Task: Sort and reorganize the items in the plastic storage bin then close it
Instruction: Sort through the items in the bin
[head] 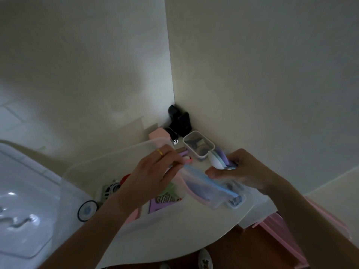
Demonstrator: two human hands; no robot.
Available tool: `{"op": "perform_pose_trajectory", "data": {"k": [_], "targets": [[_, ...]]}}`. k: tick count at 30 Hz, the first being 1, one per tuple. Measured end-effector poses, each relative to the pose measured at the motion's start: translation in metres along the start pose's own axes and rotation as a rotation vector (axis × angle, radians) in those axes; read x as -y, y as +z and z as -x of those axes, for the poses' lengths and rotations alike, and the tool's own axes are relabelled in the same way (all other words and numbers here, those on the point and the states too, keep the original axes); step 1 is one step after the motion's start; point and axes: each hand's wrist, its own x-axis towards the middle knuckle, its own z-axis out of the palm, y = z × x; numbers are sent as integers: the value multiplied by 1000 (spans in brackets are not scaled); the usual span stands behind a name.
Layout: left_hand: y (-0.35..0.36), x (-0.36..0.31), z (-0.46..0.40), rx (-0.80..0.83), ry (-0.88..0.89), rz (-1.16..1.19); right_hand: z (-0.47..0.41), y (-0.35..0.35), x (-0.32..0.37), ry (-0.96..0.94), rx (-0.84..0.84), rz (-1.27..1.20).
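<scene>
A clear plastic storage bin [77, 171] stands on a white table, with small items inside: a purple comb card [165, 202], a round black-rimmed thing [87, 210] and other bits. Between my hands stretches a clear zip bag [209, 189] with a blue strip and dark items inside. My left hand [153, 177], wearing a gold ring, pinches the bag's left end above the bin. My right hand [242, 171] grips the bag's right side together with a stack of pastel oval pieces [219, 160]. The bin's lid [23, 200] lies at the left.
A small open white box [198, 146] with dark items sits near the wall corner. Beside it stand a black device [178, 121] and a pink block [158, 134]. A pink drawer unit [281, 230] is at the lower right, past the table's rounded edge [194, 253].
</scene>
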Motion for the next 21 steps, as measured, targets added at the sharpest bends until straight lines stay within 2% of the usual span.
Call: {"op": "perform_pose_trajectory", "data": {"k": [5, 9, 13, 16, 18, 19, 21], "targets": [[-4, -3, 0, 11, 24, 17, -1, 3, 3, -49, 42, 51], [-9, 6, 3, 134, -25, -72, -7, 4, 8, -61, -4, 133], [-10, 30, 10, 166, 322, -382, -12, 4, 7, 0, -30, 98], [-12, 48, 15, 115, 340, -458, -12, 11, 5, 44, -16, 29], [-10, 55, 21, 58, 238, -471, -12, 16, 5, 68, -27, -50], [-7, 53, 22, -4, 121, -452, -12, 19, 5, 90, -44, -93], [3, 32, 22, -205, -270, -260, -13, 28, 9, 122, -99, -210]]}}
